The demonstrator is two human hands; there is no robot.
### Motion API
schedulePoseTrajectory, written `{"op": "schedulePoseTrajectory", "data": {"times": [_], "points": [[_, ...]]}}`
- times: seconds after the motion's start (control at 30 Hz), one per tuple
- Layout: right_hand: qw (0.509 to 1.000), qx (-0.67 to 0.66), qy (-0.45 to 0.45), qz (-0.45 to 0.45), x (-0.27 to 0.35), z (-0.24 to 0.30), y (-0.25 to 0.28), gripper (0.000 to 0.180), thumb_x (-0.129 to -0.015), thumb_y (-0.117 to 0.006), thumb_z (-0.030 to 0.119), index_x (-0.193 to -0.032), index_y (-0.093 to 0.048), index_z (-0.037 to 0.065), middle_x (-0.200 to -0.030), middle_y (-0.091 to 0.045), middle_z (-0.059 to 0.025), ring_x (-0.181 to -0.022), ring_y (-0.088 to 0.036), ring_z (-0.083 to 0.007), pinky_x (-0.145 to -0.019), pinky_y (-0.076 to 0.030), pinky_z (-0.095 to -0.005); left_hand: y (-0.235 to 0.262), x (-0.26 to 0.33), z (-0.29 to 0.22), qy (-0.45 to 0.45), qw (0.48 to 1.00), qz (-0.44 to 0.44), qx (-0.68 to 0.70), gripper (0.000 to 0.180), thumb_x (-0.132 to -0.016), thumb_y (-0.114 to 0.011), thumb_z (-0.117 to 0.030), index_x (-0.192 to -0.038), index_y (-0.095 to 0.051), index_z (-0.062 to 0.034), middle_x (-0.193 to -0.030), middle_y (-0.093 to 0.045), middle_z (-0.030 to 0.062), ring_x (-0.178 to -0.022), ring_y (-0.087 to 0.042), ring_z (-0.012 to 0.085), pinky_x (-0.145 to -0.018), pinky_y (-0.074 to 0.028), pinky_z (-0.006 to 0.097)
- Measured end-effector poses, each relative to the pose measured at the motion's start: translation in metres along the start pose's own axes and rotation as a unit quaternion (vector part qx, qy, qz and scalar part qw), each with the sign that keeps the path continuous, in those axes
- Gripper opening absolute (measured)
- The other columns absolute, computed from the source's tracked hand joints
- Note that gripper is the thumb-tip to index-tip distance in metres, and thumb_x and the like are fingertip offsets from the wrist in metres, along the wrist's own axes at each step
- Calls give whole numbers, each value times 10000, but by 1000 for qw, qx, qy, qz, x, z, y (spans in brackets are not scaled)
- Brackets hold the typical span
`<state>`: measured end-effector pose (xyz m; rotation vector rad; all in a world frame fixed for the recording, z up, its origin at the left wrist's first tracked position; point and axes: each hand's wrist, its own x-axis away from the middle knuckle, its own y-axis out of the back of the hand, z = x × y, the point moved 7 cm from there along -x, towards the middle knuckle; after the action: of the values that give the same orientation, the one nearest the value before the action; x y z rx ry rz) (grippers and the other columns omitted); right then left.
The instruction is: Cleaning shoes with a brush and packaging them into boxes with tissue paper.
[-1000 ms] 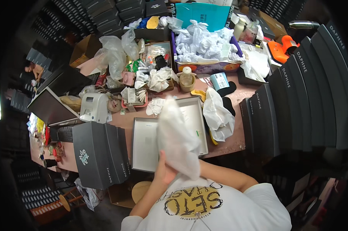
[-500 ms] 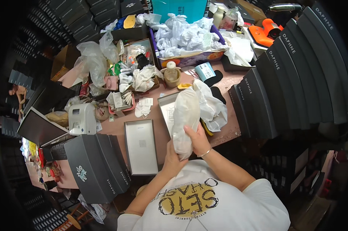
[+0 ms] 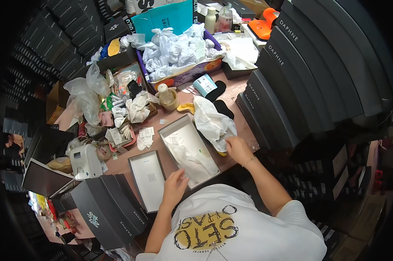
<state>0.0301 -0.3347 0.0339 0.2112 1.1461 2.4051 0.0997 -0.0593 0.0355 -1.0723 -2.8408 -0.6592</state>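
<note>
A long bundle in white tissue paper [image 3: 194, 163] lies inside an open grey shoebox [image 3: 166, 140]. My left hand [image 3: 175, 187] is at the box's near left edge, beside the bundle's lower end. Its fingers are loosely bent and apart, with nothing held. On the table right of the box lies a crumpled sheet of white tissue paper [image 3: 214, 122]. My right hand [image 3: 239, 150] pinches the near right corner of this sheet. What lies under the sheet is mostly hidden, though a yellow edge shows at its near end.
An empty box lid [image 3: 147, 178] lies left of the shoebox. Stacks of dark shoeboxes stand at right [image 3: 288, 82] and near left [image 3: 114, 209]. Farther back are a purple carton [image 3: 188, 75] of crumpled paper, a jar [image 3: 167, 98], a label printer [image 3: 84, 161] and black insoles [image 3: 224, 108].
The wrapped bundle that both hands held up now lies in the shoebox. My left hand has let go of it, and my right hand has moved right to the tissue paper. The view has shifted.
</note>
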Motion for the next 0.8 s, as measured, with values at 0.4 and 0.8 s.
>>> {"op": "schedulePoseTrajectory", "data": {"times": [0.4, 0.8], "points": [[982, -108, -131, -82, -64, -79, -69, 407, -772, -577, 68, -1174, -533, 18, -1057, -578, -188, -987, -573, -366, -875, -463, -418, -18, -17, -44, -50, 998, -30, 12, 394, -842, -660, -149, -1183, -559, 19, -1042, -606, 160, -935, -613, 252, -815, -486, 335], [822, -528, -39, 211, 40, 49, -21, 516, -884, -606, 170, -1337, -421, 9, -1306, -501, -87, -1192, -499, -186, -997, -405, -321, -38, -34, 7, 185, 771, -26, 608, 578, -915, -594, -312, -1388, -349, -85, -1358, -460, 55, -1239, -449, 229, -1038, -352, 392]]}}
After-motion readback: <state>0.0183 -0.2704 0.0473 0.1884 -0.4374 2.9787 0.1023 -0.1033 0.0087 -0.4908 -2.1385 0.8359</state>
